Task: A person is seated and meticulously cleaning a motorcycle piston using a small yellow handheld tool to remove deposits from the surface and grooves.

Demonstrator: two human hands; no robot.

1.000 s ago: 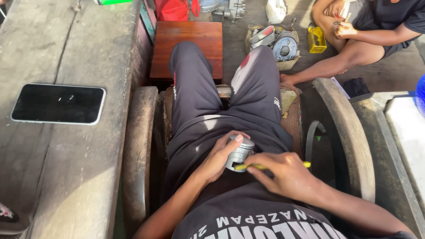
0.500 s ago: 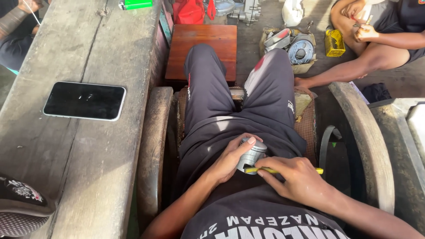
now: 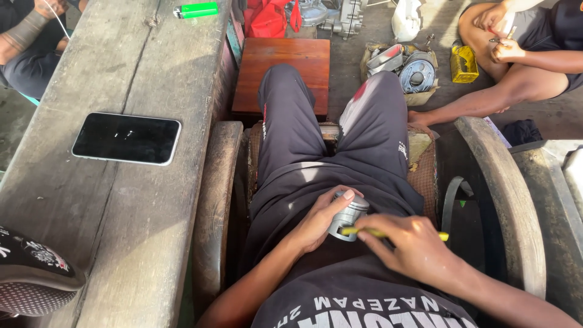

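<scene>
Grey metal cylinder, looks like a piston [image 3: 348, 215], sits in the person's lap, on the dark trousers [image 3: 316, 158], between both hands. Left hand [image 3: 320, 220] wraps it from the left side, fingers curled closed around the body, thumb up over the top rim. Firm hold. Right hand [image 3: 413, 246] is closed on a thin yellow-green stick tool [image 3: 388, 233]; it runs crosswise, left tip touching the lower side of the piston, right end sticking out past the knuckles. Cannot tell what kind of tool it is, hand covers most of it.

Person sits in a worn wooden armchair [image 3: 212, 200], legs stretched out, feet towards a small reddish-brown wooden table [image 3: 282, 73].

Left of the chair: a long weathered grey wooden bench [image 3: 121, 200]. On it a black smartphone with pale edge [image 3: 126, 138], screen up, well apart from the hands; a green lighter [image 3: 195, 10] at the far end; a black cap with dotted brim [image 3: 30, 273] at the near end.

Far right, another person sits on the floor, their hands [image 3: 501, 42] busy near a yellow container [image 3: 463, 62]. Round metal engine cover in a cardboard box [image 3: 413, 71] just beside it
</scene>
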